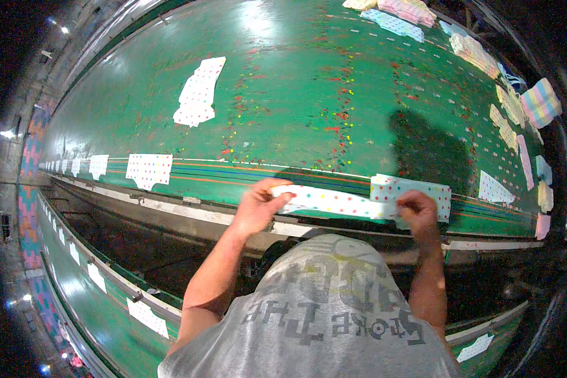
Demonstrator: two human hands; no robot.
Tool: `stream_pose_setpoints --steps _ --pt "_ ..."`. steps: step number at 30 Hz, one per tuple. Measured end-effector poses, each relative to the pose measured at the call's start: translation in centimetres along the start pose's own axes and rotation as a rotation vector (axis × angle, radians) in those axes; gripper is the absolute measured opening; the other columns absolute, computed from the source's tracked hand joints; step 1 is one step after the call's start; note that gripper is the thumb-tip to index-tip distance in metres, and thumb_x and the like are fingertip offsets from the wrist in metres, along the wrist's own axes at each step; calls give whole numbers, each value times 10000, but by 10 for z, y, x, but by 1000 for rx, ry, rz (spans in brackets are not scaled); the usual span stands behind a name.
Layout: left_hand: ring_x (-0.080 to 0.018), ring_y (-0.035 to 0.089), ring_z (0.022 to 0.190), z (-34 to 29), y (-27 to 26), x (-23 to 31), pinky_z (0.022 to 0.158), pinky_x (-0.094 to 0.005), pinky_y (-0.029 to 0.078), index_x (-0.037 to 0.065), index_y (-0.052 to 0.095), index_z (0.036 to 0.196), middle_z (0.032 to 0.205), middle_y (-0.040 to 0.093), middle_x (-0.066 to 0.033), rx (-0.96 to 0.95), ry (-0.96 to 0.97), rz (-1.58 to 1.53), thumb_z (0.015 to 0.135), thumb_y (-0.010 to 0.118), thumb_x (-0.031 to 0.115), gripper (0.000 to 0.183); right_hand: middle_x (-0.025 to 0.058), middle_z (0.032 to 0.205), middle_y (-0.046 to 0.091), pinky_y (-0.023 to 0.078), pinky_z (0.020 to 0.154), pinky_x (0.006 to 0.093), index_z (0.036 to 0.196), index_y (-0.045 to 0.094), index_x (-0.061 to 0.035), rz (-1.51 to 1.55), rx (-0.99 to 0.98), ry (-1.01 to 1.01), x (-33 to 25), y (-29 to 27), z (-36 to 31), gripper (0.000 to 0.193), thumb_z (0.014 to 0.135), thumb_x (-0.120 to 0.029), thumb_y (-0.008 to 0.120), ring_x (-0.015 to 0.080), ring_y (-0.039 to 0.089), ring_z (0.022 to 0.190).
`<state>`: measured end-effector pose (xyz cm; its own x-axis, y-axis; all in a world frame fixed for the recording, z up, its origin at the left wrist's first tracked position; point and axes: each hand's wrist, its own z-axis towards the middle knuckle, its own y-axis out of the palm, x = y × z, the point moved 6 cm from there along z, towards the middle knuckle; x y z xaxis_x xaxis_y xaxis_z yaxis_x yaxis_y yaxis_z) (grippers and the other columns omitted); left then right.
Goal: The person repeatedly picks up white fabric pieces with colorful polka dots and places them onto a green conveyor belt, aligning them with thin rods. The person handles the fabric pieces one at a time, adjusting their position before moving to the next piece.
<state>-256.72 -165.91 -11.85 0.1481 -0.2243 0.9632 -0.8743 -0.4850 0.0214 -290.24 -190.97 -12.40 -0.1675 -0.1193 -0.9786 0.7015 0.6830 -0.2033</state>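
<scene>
Between my hands a narrow white fabric piece (pixel 334 201) with colored polka dots stretches over the near edge of the green table (pixel 296 107). My left hand (pixel 256 208) pinches its left end between thumb and fingers. At the other end my right hand (pixel 420 213) is closed on the cloth, which is slightly blurred there. Behind the right hand, a wider dotted fabric piece (pixel 384 187) lies flat along the table edge, partly covered by the held piece and the hand.
More dotted cut pieces (pixel 150 170) run in a row along the near edge to the left. One dotted piece (pixel 199 92) lies farther in. Folded fabric stacks (pixel 472 55) line the far right side. Behind me stands another green table (pixel 107 315) with white pieces.
</scene>
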Motion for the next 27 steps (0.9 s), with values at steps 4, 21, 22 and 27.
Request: stream_pose_setpoints --steps 4,21,22,27 --pt "-106 749 871 -14 -89 -4 788 -285 619 24 761 1283 982 808 -48 222 -22 31 988 817 -3 301 39 952 752 583 760 306 1032 759 6 24 -132 88 4 92 22 62 984 -30 749 118 699 842" --pt "-158 754 835 53 -180 -28 819 -338 614 44 777 1312 945 813 -88 470 112 669 895 904 114 441 151 1022 796 621 818 368 1086 814 -6 -497 60 -27 14 190 99 147 970 -66 748 244 784 889" --pt "-168 762 836 54 -179 -28 822 -344 617 47 778 1310 949 815 -95 472 83 697 897 903 119 437 149 1018 794 621 813 365 1085 814 -5 -484 60 -27 13 191 99 146 969 -76 761 236 782 880" --pt "-210 782 865 58 -173 -23 835 -361 619 41 778 1299 1024 824 -129 454 120 776 887 908 133 441 138 995 786 618 801 350 1084 816 -8 -533 35 -33 16 192 106 151 968 -101 798 212 778 861"
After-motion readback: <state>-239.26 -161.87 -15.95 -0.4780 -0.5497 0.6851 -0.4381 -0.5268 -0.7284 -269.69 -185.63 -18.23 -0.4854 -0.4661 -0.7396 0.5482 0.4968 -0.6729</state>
